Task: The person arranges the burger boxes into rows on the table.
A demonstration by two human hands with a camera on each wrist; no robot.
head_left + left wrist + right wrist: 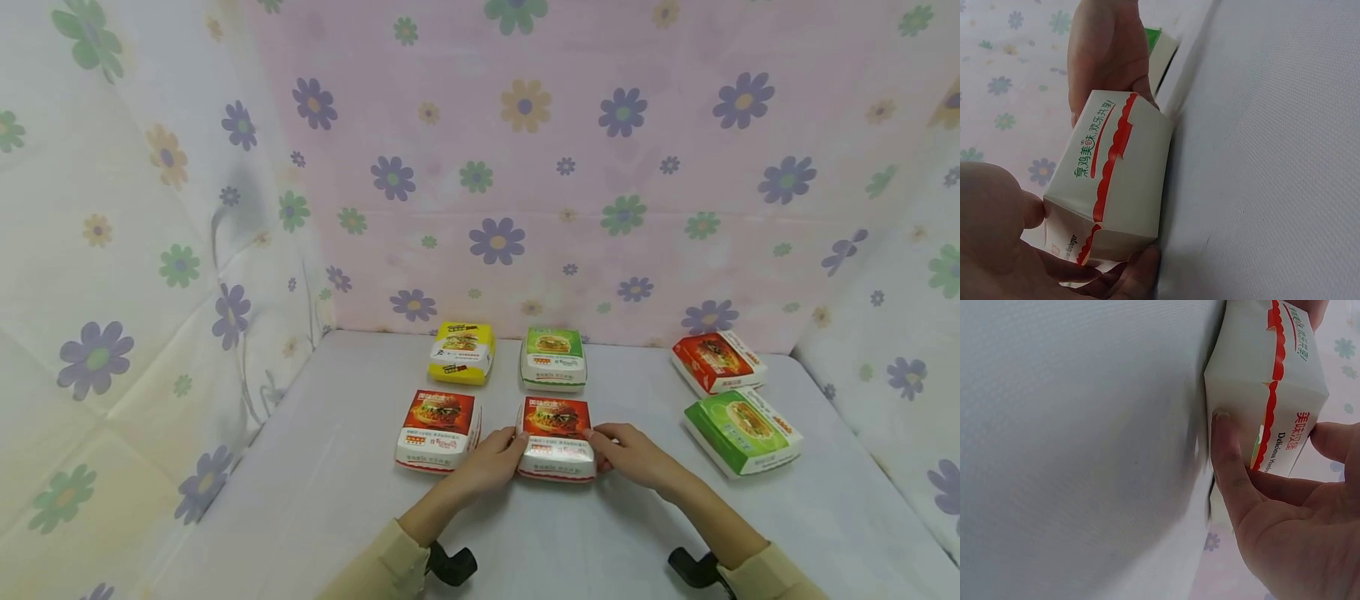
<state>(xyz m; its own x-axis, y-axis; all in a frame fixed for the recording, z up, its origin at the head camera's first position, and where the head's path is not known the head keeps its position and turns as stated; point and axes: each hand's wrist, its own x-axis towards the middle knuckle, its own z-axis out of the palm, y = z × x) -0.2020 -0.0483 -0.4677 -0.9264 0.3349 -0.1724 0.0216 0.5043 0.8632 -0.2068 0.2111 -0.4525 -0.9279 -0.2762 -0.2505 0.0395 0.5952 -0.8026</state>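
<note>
A red and white burger box (557, 440) sits on the white table in front of me, its printed burger facing up. My left hand (491, 458) grips its left side, the thumb by the top edge and the fingers low on the side wall. From the right, my right hand (626, 454) holds the opposite side in the same way. In the left wrist view the box (1132, 169) shows a white front with a wavy red line. The right wrist view has the fingers (1232, 465) against the box's side near the tabletop.
Another red and white box (438, 429) lies just left of my left hand. Behind stand a yellow box (461, 354) and a green and white box (553, 360). To the right, a red box (718, 362) and a green box (742, 432) lie angled. Flowered cloth (495, 283) encloses the table.
</note>
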